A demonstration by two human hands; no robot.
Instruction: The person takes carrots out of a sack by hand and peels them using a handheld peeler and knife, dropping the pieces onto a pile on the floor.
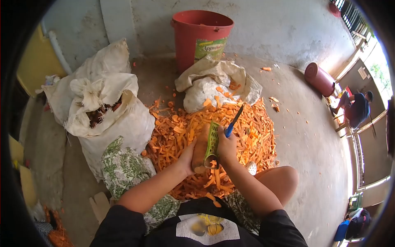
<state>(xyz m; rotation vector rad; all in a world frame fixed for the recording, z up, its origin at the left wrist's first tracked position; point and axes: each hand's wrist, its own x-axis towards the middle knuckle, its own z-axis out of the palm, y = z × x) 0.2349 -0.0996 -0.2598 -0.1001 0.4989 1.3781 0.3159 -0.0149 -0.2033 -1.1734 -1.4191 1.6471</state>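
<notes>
My left hand [188,158] is closed around the side of a thick orange-brown block-like piece [200,150]; I cannot make out its exact kind. Against its right side stands a green perforated plastic piece [212,138], with a dull curved rim at its lower end. My right hand [227,147] is closed beside that green piece and grips a knife by its blue handle [229,131]. The dark blade [236,116] points up and to the right. Beneath both hands spreads a heap of orange vegetable strips and slices [251,140]. My right fingers are partly hidden.
White woven sacks [119,136] stand at left, one open on dark reddish contents. A crumpled sack [205,92] lies behind the heap, before a red bin [185,45]. Another red bin [319,80] lies tipped at right, near a seated person [357,108]. Scraps dot the floor.
</notes>
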